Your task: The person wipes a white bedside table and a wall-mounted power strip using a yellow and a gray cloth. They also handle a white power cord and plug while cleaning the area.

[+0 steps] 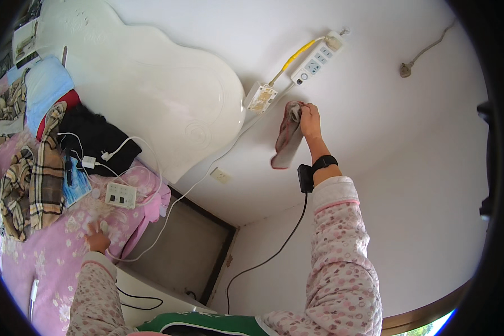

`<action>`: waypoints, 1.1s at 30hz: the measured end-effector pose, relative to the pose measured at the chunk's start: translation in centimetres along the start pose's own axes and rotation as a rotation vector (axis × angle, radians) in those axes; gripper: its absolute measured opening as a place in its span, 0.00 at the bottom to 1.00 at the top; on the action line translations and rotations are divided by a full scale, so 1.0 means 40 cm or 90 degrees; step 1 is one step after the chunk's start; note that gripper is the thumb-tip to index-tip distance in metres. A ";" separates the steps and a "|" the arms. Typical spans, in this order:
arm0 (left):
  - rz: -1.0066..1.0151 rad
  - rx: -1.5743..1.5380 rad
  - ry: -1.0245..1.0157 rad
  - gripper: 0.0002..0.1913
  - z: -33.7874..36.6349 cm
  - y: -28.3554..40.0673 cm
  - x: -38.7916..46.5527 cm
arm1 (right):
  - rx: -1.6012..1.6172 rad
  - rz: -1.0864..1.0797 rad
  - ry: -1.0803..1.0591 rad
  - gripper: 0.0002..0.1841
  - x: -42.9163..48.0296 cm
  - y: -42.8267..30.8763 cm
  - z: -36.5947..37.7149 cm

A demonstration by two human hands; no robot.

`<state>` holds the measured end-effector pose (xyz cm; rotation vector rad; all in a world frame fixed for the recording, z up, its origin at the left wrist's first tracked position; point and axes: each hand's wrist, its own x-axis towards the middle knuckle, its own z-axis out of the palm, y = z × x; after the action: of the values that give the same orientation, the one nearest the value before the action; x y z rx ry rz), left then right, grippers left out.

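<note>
My right hand (311,120) is raised near the white wall and grips a grey cloth with a red edge (289,138), which hangs down from the fingers. Above the cloth, a white power strip (318,59) is fixed to the wall, and a white box with stained patches (261,97) hangs beside it on a yellow-wrapped cable (296,56). My left hand (97,240) rests on the pink floral bed cover (63,260), fingers spread. Close to its fingertips lies a small pale object that I cannot make out. A white socket block (121,195) lies farther up the bed.
A glossy white headboard (168,92) stands against the wall. On the bed lie a plaid garment (46,185), a black cloth (96,138), a light blue pillow (50,90) and white chargers with cables. A loose plug (405,69) hangs at right. A wall socket (221,175) sits low.
</note>
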<state>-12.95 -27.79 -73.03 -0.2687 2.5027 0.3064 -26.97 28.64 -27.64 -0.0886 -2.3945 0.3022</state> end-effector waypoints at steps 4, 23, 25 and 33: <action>0.023 0.009 -0.024 0.40 -0.020 0.009 -0.015 | 0.307 0.297 -0.054 0.17 0.032 -0.065 -0.068; 0.013 0.015 0.007 0.41 0.014 0.000 0.012 | 0.116 0.211 -0.152 0.23 0.130 -0.210 0.086; 0.013 0.016 0.011 0.41 0.023 -0.004 0.018 | 0.072 0.207 -0.137 0.22 0.131 -0.212 0.091; -0.013 -0.003 0.012 0.42 0.020 -0.002 0.018 | 0.010 0.159 -0.114 0.24 0.115 -0.180 0.051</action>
<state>-13.09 -27.75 -74.10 -0.2996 2.5162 0.3025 -31.62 21.95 -24.40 -0.3683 -2.5604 0.4620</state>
